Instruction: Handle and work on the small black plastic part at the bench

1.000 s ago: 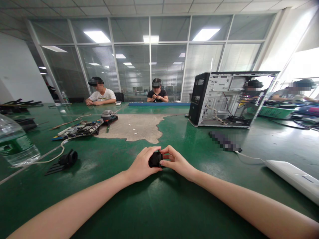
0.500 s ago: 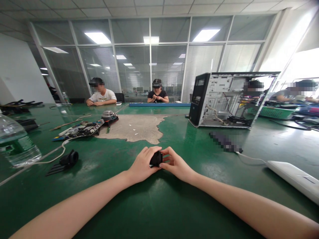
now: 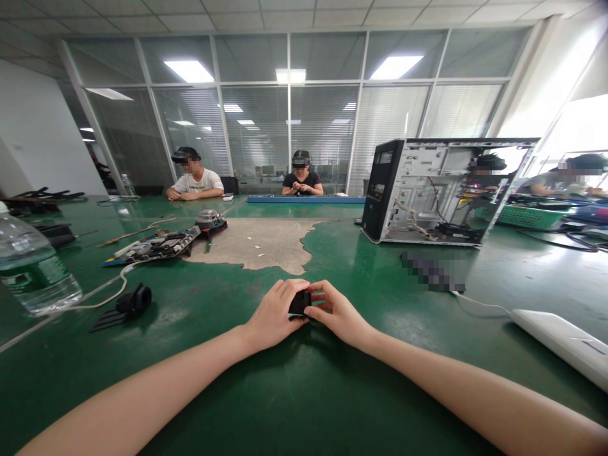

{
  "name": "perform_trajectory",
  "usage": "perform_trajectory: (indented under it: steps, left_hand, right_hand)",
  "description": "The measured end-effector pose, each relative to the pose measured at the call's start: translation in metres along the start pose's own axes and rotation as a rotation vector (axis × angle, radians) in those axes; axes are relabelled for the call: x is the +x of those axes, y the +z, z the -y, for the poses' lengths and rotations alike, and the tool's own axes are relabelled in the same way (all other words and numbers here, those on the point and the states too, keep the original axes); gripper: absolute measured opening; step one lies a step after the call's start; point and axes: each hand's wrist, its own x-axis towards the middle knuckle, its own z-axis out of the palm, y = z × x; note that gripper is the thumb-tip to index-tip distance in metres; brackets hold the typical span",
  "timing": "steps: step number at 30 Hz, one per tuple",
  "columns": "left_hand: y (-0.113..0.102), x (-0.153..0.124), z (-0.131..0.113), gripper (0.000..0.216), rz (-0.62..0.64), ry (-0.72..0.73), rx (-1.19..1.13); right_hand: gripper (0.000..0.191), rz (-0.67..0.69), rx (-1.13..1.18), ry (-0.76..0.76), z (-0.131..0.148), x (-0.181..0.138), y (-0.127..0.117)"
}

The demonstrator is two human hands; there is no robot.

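Observation:
A small black block-like part (image 3: 299, 303) is held between my two hands, just above the green table (image 3: 304, 399). My left hand (image 3: 272, 311) wraps round it from the left, fingers over the top and thumb below. From the right, the fingertips and thumb of my right hand (image 3: 338, 313) pinch its edge. The fingers cover much of the part, so its exact kind cannot be made out. To the left lies a black strap-like piece (image 3: 128, 304), coiled at one end, with flat prongs.
An open computer case (image 3: 441, 190) stands at the right back. A white power bank (image 3: 560, 345) with a cable lies at right. At left are a water bottle (image 3: 35, 269) and a circuit board (image 3: 154, 246). Two people sit across the table; others are at far right.
The black part has turned slightly in my fingers, so a flatter face shows. Both hands keep nearly the same place; the whole view has shifted a little.

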Motion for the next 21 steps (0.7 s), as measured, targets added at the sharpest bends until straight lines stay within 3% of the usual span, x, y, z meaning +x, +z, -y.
perform_trajectory:
  steps: [5, 16, 21]
  left_hand:
    - [0.0016, -0.0003, 0.0012, 0.054, -0.009, -0.003, 0.015]
    - [-0.0048, -0.0001, 0.0022, 0.055, 0.032, 0.055, 0.031]
    - [-0.0051, -0.0006, 0.0038, 0.055, 0.035, 0.049, 0.051]
  right_hand:
    - [0.024, 0.057, 0.082, -0.027, -0.0005, 0.0003, 0.0001]
    - [0.026, 0.000, 0.033, 0.033, -0.0035, 0.0035, 0.0014]
    - [0.024, 0.041, 0.075, -0.042, 0.0007, -0.0001, 0.0028]
